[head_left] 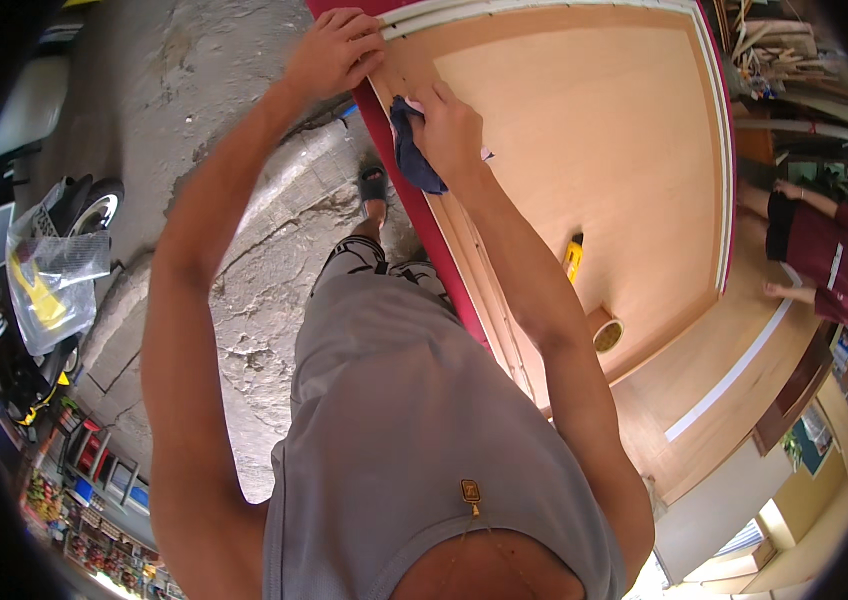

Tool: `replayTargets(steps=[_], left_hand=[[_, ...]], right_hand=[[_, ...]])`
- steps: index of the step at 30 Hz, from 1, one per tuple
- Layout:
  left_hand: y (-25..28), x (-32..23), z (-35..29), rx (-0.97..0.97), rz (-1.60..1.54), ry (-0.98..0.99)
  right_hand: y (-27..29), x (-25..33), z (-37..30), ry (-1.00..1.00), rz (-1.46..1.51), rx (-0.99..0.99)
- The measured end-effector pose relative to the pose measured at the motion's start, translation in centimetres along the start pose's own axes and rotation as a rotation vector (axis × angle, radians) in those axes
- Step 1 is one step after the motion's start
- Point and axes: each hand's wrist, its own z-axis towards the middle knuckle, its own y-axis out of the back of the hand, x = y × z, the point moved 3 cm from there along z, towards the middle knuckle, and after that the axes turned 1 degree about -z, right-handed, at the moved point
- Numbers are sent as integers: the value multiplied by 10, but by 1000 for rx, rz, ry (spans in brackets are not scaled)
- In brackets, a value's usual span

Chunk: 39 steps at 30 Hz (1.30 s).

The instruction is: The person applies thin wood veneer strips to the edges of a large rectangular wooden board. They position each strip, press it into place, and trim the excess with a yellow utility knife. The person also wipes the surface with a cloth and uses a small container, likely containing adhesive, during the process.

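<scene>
A large framed wooden panel (564, 130), with white strips and dark red fabric along its edges, lies in front of me. My left hand (337, 52) is at its far left corner, fingers bent over the edge and gripping it. A dark blue cloth (410, 152) is bunched in my right hand (450, 130), which presses it against the panel's left border. On the panel, to the right of my right forearm, lies a yellow utility knife (573, 257). Nearer to me is a roll of tape (606, 332).
A wooden surface with a white strip (729, 370) adjoins the panel at the right. Beyond it stands a person in a dark red shirt (834, 250). Wood offcuts (769, 55) are piled at the far right. Rough concrete floor (214, 60) and a plastic-wrapped motorbike (59, 265) are at the left.
</scene>
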Motion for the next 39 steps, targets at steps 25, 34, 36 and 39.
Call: replayTargets(steps=[25,34,36,39], left_hand=[[-15,-6,-5,-158,34,739],[-24,-99,4,284,411,602],[-25,-103,1,335,455,597],[-28,-109,-1,372,475,579]], right_hand=[[3,-12,8,-352,-92,372],[91,-15,-181,-473,-134,507],[111,-18,-234,-510,-148,536],[141,-24,-314,-537,-166,594]])
